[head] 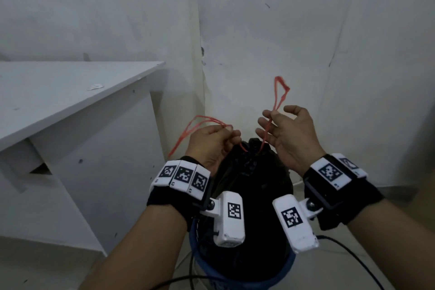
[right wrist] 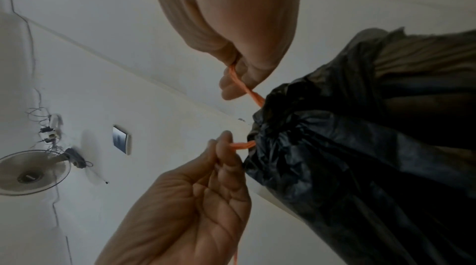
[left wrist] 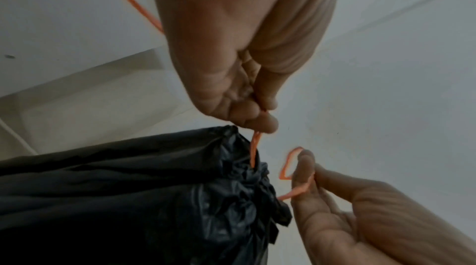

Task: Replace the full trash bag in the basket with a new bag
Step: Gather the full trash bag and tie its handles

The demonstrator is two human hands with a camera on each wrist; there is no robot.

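A full black trash bag [head: 249,186] stands in a blue basket [head: 193,240], with its mouth gathered tight [left wrist: 247,179]. Two red drawstring loops come out of the neck. My left hand [head: 229,132] grips the left drawstring [head: 200,122] in curled fingers, just above and left of the neck. My right hand [head: 270,115] pinches the right drawstring [head: 280,92] between thumb and fingertips, its other fingers loosely spread, and the loop sticks up above it. The right wrist view shows both strings [right wrist: 253,97] running taut into the bag [right wrist: 360,157]. Most of the basket is hidden by the bag and my wrists.
A white table [head: 70,92] with a small white scrap [head: 95,87] stands close on the left. White walls meet in a corner just behind the bag. Black cables [head: 353,256] lie on the floor at the right. A wall fan [right wrist: 33,171] hangs higher up.
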